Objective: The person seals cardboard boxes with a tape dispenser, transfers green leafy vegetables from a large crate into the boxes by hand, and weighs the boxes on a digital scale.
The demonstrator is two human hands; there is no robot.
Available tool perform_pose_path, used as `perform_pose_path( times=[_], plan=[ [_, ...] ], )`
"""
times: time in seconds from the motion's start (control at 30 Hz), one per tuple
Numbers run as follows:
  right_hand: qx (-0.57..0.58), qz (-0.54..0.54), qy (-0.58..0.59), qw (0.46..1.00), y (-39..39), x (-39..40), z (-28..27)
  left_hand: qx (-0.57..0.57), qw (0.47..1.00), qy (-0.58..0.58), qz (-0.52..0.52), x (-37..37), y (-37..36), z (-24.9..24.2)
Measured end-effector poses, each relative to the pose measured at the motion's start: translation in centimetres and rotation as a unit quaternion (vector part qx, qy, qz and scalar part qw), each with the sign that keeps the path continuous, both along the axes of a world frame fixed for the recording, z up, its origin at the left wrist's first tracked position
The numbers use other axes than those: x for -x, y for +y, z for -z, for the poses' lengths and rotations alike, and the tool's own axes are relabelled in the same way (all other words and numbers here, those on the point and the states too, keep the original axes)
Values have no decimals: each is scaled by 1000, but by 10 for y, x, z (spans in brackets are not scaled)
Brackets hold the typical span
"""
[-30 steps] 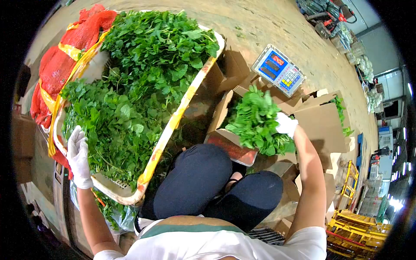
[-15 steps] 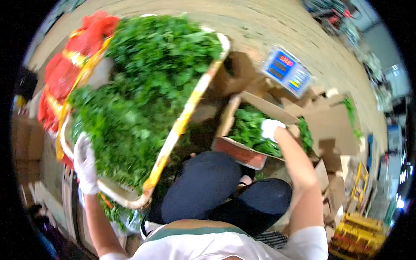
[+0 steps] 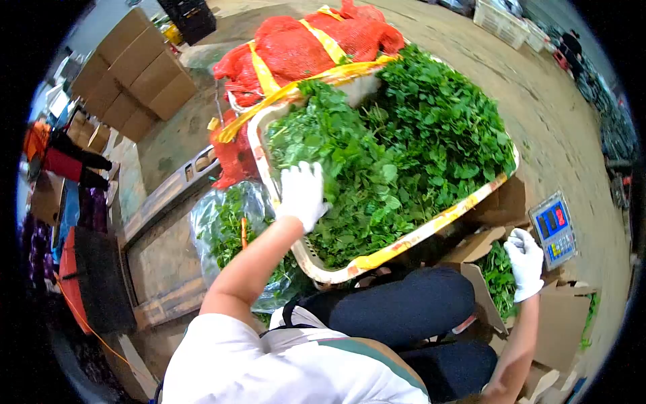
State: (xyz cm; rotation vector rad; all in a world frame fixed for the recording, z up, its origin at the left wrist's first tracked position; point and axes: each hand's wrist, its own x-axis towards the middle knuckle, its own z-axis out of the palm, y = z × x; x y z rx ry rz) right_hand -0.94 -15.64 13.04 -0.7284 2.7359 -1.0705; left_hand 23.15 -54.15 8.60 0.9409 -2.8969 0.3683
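Observation:
My left hand, in a white glove, lies with fingers spread against the leafy greens at the near left side of a large white basket edged with yellow tape. Nothing shows in its grasp. My right hand, also gloved in white, is above the cardboard box that holds more greens. Its fingers are curled; whether anything is between them is hidden. Just beyond it stands a scale display with a blue face.
Red mesh sacks lie behind the basket. A clear plastic bag of greens sits at its left. Tall cartons stand at the upper left, and a person in dark and red clothing is at the far left.
The view has swung left, so the basket appears further right. My left hand has moved onto the greens in the basket. My right hand has risen out of the box's greens towards the scale.

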Motion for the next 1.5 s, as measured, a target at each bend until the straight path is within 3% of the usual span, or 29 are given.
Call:
perform_pose_path(
  times=[0.03,0.17,0.23,0.27,0.43,0.5,0.57,0.73,0.83,0.87,0.97,1.0,1.03,1.17,1.27,1.3,1.37,1.43,1.47,1.5],
  plan=[
    [16,-14,-13,1000,-14,-8,-3,69,997,-25,20,1,-8,24],
    [66,-60,-6,996,-43,-29,-3,18,999,9,36,4,-26,15],
    [70,-67,-11,995,-49,-35,-2,-46,996,81,7,8,-41,-2],
    [66,-65,-11,996,-52,-38,-2,-121,991,57,-29,10,-43,-15],
    [65,-49,-76,994,-61,-50,9,-208,974,-72,-55,28,-53,5],
    [55,-63,-66,994,-63,-55,13,-191,982,6,-4,33,-61,31],
    [55,-80,-67,993,-70,-63,11,-94,990,75,73,30,-55,47],
    [49,-83,-93,991,-83,-68,11,-113,987,0,114,14,0,0],
    [48,-95,-95,990,-86,-67,18,-121,985,40,116,9,-6,-9],
    [45,-100,-88,990,-87,-67,19,-218,973,-1,79,9,-11,-16],
    [30,-106,-78,991,-90,-74,13,-180,980,-76,29,13,-23,3],
    [22,-107,-79,991,-91,-75,13,-227,967,-117,15,17,-25,3],
    [8,-105,-80,991,-92,-76,13,-185,974,-129,10,18,-25,10],
    [-10,-138,-62,988,-98,-88,9,-236,971,-24,15,20,-51,39],
    [15,-159,-54,986,-97,-95,17,-323,945,42,-27,11,-64,10],
    [16,-152,-56,987,-98,-99,16,-325,946,0,-19,14,-75,10],
    [41,-145,-138,979,-104,-106,13,-234,960,-112,107,8,-102,3],
    [42,-153,-140,977,-114,-112,13,-339,941,-21,-14,-2,-123,-4],
    [63,-166,-152,972,-120,-115,18,-267,953,28,141,-15,-163,35],
    [85,-180,-162,966,-127,-118,23,-320,945,38,59,-19,-150,5]
  ],
)
